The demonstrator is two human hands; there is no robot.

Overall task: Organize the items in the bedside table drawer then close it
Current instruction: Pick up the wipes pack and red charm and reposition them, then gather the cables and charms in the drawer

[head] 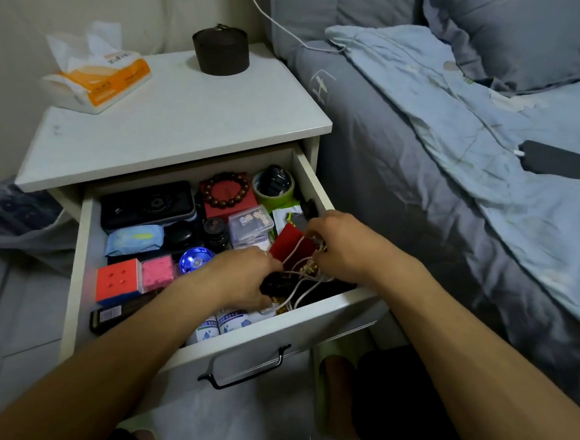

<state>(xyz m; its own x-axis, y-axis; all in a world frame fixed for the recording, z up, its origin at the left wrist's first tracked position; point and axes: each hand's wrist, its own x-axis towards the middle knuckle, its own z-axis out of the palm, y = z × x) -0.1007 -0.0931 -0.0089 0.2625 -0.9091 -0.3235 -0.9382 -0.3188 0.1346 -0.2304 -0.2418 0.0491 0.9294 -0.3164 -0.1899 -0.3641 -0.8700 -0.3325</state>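
Drawer (79,275) pulled fully out of bedside table (172,125). Both hands in front-right corner: left hand (248,277) curled round a black object (274,286), right hand (338,247) pinching tangled white cords (300,287) beside red pouch (288,245).

Drawer (308,175) packed ahead of both hands; only open room, tabletop (179,124) beyond, between tissues (100,78) and jar (221,51).
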